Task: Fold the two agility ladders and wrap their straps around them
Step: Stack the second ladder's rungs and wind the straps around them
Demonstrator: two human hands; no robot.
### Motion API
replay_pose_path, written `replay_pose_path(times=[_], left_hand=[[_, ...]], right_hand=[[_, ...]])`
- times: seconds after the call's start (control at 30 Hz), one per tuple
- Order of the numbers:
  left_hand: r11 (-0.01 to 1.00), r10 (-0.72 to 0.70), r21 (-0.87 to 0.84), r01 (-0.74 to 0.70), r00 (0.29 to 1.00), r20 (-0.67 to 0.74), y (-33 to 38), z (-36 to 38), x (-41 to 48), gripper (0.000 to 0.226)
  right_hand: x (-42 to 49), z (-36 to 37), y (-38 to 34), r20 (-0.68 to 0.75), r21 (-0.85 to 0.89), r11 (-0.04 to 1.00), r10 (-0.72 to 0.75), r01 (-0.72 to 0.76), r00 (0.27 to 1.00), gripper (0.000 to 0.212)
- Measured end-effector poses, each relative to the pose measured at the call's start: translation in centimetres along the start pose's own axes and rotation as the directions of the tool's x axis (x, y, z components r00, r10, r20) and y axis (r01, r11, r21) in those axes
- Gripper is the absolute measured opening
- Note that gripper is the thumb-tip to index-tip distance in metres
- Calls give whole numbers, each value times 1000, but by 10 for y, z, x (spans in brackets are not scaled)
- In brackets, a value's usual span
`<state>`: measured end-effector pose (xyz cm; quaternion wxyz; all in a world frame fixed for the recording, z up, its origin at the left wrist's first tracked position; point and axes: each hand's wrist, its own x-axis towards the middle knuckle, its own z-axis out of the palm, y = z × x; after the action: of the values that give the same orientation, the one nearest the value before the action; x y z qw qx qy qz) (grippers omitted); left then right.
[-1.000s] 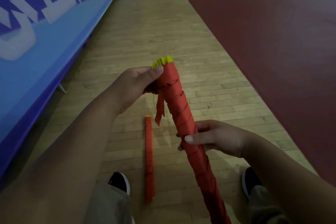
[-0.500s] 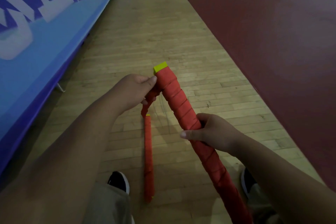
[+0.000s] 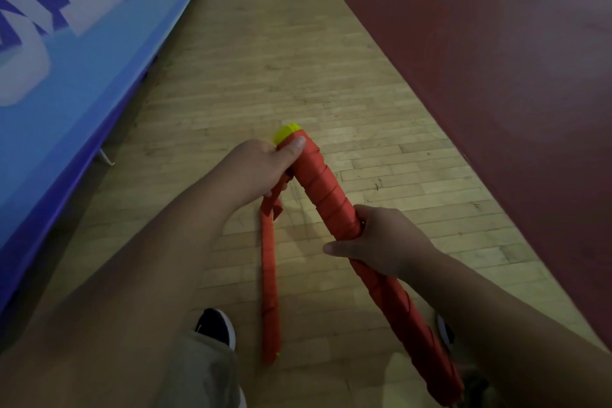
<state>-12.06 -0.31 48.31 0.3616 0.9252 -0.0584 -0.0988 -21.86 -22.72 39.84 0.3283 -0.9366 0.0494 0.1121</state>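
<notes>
I hold a folded agility ladder [image 3: 328,195], a long bundle wound in red strap with yellow rung ends at its top. My left hand [image 3: 261,169] grips the top end, thumb pressed on the wrapping, with the loose strap tail [image 3: 276,205] hanging below the fist. My right hand [image 3: 381,242] grips the bundle at its middle. The bundle slants down to the right past my right leg. A second folded ladder [image 3: 270,278], also wrapped in red, lies on the floor between my feet.
Wooden floor [image 3: 258,53] runs ahead. A blue banner wall [image 3: 66,43] lines the left side, with a metal foot [image 3: 106,156] at its base. Dark red flooring [image 3: 480,60] covers the right. My shoes [image 3: 215,325] stand beside the lying ladder.
The held bundle has tilted lower and further away. My left hand has closed round its top, and the strap tail now hangs below that hand. My right hand slid slightly along the bundle.
</notes>
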Motion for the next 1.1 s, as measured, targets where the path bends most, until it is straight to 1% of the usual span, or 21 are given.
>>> replay_pose_path(times=[0.1, 0.2, 0.27, 0.33, 0.4, 0.53, 0.6, 0.67, 0.73, 0.83, 0.9, 1.0, 1.1], left_hand=[[997, -73, 22, 76, 993, -93, 5, 12, -2, 77], [993, -111, 16, 114, 986, -129, 8, 17, 0, 75], [996, -94, -6, 94, 986, -140, 12, 15, -1, 73], [998, -61, -33, 57, 988, -144, 16, 11, -1, 71], [998, -28, -66, 19, 989, -145, 18, 7, -1, 67], [990, 21, -135, -42, 988, -152, 19, 1, -2, 66], [981, 45, -180, -72, 987, -153, 17, -5, -1, 65], [968, 73, -230, -103, 988, -136, 14, -12, 1, 65], [955, 96, -270, -121, 990, -105, 8, -18, 3, 66], [940, 97, -323, -107, 994, -47, -1, -21, 5, 61], [935, 80, -345, -80, 997, -13, -4, -23, 6, 57], [951, 77, -299, -72, 997, 5, -11, -26, 6, 66], [978, 87, -192, -79, 996, 37, -17, -27, 5, 79]], right_hand=[[-1, 4, -1, 6, -26, 1000, 11, -11, 1000, 50], [-1, 6, -1, 35, 14, 1000, 8, -8, 999, 50], [0, 4, -1, 57, 63, 998, -5, 1, 998, 48], [1, -3, -4, 114, 136, 991, -15, -1, 993, 45], [1, -10, -8, 218, 198, 980, -26, -18, 976, 41], [-5, -25, -13, 408, 282, 958, -77, -45, 910, 38], [-9, -30, -12, 450, 386, 921, -143, -47, 882, 34], [-9, -34, -9, 478, 511, 854, -186, -100, 859, 37], [-8, -38, -8, 512, 551, 826, -220, -121, 831, 36], [-9, -43, -8, 523, 535, 842, -265, -70, 810, 41], [-11, -45, -8, 502, 527, 847, -249, -65, 828, 39], [-11, -42, -7, 452, 487, 872, -209, -43, 867, 35], [-10, -39, -6, 393, 379, 925, -153, -9, 907, 42]])
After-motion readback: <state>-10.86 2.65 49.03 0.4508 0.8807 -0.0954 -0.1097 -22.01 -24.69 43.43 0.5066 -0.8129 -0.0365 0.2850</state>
